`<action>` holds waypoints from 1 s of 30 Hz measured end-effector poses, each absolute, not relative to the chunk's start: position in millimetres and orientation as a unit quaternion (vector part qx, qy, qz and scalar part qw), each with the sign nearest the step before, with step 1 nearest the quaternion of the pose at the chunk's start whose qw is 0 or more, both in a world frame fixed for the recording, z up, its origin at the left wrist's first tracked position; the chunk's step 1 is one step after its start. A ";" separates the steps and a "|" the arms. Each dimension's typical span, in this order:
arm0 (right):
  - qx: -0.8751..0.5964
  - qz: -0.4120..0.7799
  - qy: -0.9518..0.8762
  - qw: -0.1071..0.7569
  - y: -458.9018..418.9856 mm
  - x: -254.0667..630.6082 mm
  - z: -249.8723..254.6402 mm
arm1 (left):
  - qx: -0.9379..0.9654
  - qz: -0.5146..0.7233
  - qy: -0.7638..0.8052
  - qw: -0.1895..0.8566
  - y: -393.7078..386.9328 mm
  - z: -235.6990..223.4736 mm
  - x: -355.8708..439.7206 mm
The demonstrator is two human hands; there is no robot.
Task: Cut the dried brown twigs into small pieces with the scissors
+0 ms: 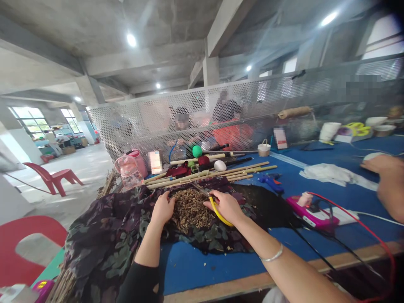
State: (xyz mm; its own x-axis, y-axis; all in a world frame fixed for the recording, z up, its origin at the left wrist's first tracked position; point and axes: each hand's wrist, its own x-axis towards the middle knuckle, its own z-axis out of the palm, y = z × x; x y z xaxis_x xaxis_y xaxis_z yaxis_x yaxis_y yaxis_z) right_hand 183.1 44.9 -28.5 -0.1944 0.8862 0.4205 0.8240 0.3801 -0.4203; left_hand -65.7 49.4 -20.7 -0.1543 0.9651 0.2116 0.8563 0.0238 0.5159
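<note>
A loose heap of dried brown plant bits (191,209) lies on a dark flower-patterned cloth (121,248) over the blue table. My left hand (163,208) rests against the heap's left edge, its thumb and forefinger slightly apart, holding nothing that I can see. At the right side of the heap, my right hand (225,206) is closed round scissors with yellow handles (217,212). Their dark blades (199,188) point up and left over the back of the heap. The lower fingers of the left hand are partly hidden.
Behind the heap lie long wooden sticks (208,174), a green ball (197,151) and a white egg-shaped piece (220,165). To the right are a blue glue gun (270,182), a pink power strip (312,212) with cables, and another person's arm (389,181). A perforated metal screen (151,122) stands behind.
</note>
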 end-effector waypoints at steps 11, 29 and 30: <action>-0.558 0.048 -0.773 0.296 42.8 182.6 -25.6 | 0.628 0.334 0.693 0.117 46.7 -17.6 -64.3; -0.561 0.049 -0.771 0.297 43.3 182.9 -25.4 | 0.762 0.358 0.531 0.096 34.2 -14.1 -21.8; -0.561 0.049 -0.771 0.297 43.5 182.9 -25.4 | 0.762 0.355 0.532 0.104 33.4 -13.4 -21.3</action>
State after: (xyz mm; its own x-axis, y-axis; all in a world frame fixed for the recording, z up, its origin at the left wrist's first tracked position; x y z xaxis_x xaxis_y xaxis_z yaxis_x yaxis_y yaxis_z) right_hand 182.9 43.5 -25.4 -0.1945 0.8939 0.4039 0.8361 0.3664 -0.4082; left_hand -21.3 33.4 -13.4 0.1826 0.8840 0.4304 0.7365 -0.4129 0.5357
